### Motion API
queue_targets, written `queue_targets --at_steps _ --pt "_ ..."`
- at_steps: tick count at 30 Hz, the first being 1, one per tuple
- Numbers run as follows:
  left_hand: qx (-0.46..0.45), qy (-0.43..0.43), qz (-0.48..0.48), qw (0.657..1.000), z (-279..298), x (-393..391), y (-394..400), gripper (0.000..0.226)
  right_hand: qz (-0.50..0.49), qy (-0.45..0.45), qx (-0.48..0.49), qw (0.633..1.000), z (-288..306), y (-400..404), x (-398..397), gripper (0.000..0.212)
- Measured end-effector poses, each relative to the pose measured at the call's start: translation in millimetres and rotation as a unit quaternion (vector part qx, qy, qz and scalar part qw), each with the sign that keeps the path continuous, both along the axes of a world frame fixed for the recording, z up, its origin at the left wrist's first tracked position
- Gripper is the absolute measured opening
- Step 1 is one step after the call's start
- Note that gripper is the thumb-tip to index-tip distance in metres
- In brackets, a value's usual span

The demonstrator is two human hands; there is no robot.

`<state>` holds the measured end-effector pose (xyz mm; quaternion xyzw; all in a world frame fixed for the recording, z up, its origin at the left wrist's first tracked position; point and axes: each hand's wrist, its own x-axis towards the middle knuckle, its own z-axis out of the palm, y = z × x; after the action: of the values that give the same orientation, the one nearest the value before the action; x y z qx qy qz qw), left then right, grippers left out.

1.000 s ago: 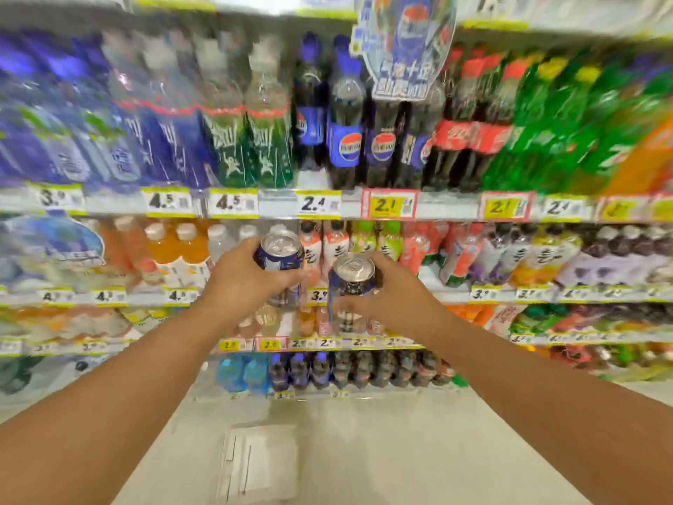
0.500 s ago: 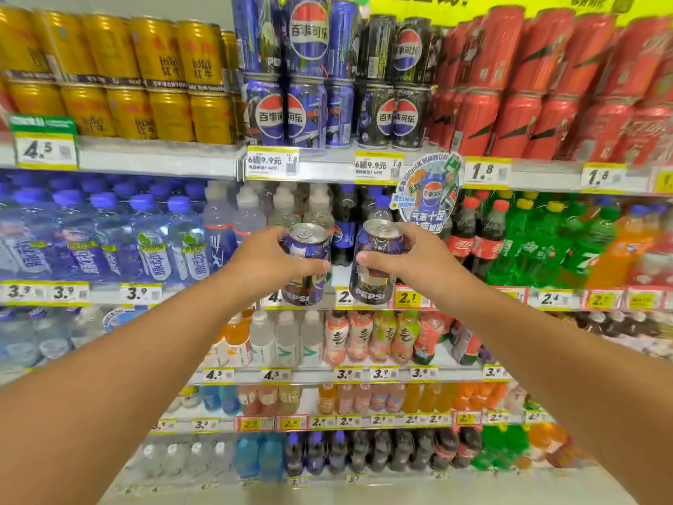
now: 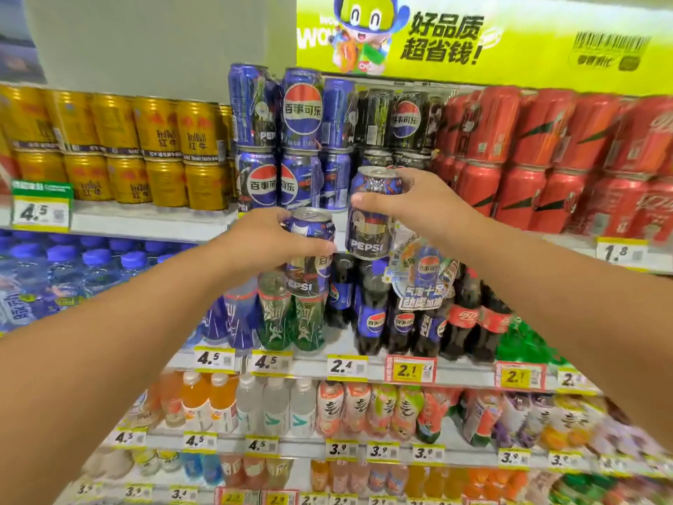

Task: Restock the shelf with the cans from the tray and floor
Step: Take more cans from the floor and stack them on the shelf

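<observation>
My left hand (image 3: pixel 262 242) grips a blue Pepsi can (image 3: pixel 309 260) upright in front of the shelf edge. My right hand (image 3: pixel 418 202) holds a second blue Pepsi can (image 3: pixel 371 220) a little higher, close to the top shelf (image 3: pixel 145 222). Both cans hang just in front of and below the stacked blue Pepsi cans (image 3: pixel 298 147) on that shelf. The two held cans are side by side, nearly touching. No tray or floor is in view.
Gold Red Bull cans (image 3: pixel 145 151) fill the top shelf on the left, black Pepsi cans (image 3: pixel 404 122) and red cola cans (image 3: pixel 546 158) on the right. Bottles (image 3: pixel 375 318) crowd the lower shelves. A yellow-green banner (image 3: pixel 473 38) hangs above.
Both hands have risen with their cans from the lower shelves toward the top can shelf. My view has tilted upward, and the right can now sits higher than the left.
</observation>
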<state>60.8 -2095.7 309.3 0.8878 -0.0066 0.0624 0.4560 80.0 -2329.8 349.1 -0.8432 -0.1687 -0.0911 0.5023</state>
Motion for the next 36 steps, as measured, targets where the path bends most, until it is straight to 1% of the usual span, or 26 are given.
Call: queue_targets --at_steps 1,3,4,8,11,12,13,15,16,17,18,19,21,24,27,28,29,32,33,36 --pt "0.006 -0.002 0.006 1.0 4 4 -2 0.136 0.006 -0.004 -0.001 1.0 8 0 9 0.049" --pt "0.002 0.005 0.011 1.0 9 12 -4 0.141 0.001 -0.011 0.0 1.0 24 0 27 0.071" --pt "-0.001 0.012 0.01 1.0 10 16 -4 0.14 -0.004 -0.016 0.001 1.0 30 2 35 0.078" --pt "0.005 0.016 -0.006 1.0 16 29 3 0.118 -0.019 -0.022 -0.019 0.999 47 11 65 0.085" --pt "-0.014 0.014 -0.024 1.0 18 38 13 0.116 -0.021 -0.006 -0.028 0.999 45 19 83 0.09" --pt "-0.017 0.013 -0.028 0.999 18 39 16 0.115 -0.024 -0.001 -0.034 0.999 42 21 86 0.089" --pt "-0.02 0.011 -0.033 0.999 18 41 18 0.108 -0.025 0.002 -0.032 0.999 38 22 91 0.082" --pt "-0.034 0.007 -0.047 0.998 17 43 21 0.077 -0.022 0.005 -0.022 1.0 30 22 97 0.053" --pt "-0.038 0.007 -0.052 0.998 17 44 22 0.063 -0.023 0.007 -0.025 0.999 27 23 99 0.05" --pt "-0.037 0.006 -0.054 0.998 17 45 23 0.055 -0.025 0.011 -0.036 0.999 24 24 102 0.056" --pt "-0.036 0.004 -0.057 0.998 17 46 24 0.051 -0.028 0.015 -0.04 0.999 20 24 104 0.073" --pt "-0.038 0.003 -0.063 0.997 16 47 24 0.05 -0.031 0.021 -0.037 0.999 18 26 107 0.088" --pt "-0.044 0.001 -0.08 0.996 16 48 25 0.053 -0.036 0.026 -0.028 0.999 14 28 111 0.105" --pt "-0.042 0.0 -0.087 0.995 15 48 24 0.06 -0.046 0.024 -0.041 0.998 10 32 114 0.106" --pt "-0.039 -0.001 -0.09 0.995 13 49 25 0.062 -0.045 0.036 -0.035 0.998 8 33 116 0.087" --pt "-0.038 -0.002 -0.093 0.995 12 49 25 0.061 -0.04 0.042 -0.031 0.998 7 33 116 0.085" --pt "-0.038 -0.003 -0.093 0.995 11 49 25 0.061 -0.036 0.046 -0.027 0.998 6 33 114 0.087" --pt "-0.041 0.001 -0.093 0.995 9 48 27 0.058 -0.031 0.055 -0.022 0.998 8 31 107 0.109" --pt "-0.042 0.001 -0.091 0.995 8 47 27 0.057 -0.032 0.056 -0.019 0.998 9 29 103 0.112" --pt "-0.045 -0.004 -0.074 0.996 9 43 28 0.059 -0.061 0.037 -0.003 0.997 12 22 81 0.112"
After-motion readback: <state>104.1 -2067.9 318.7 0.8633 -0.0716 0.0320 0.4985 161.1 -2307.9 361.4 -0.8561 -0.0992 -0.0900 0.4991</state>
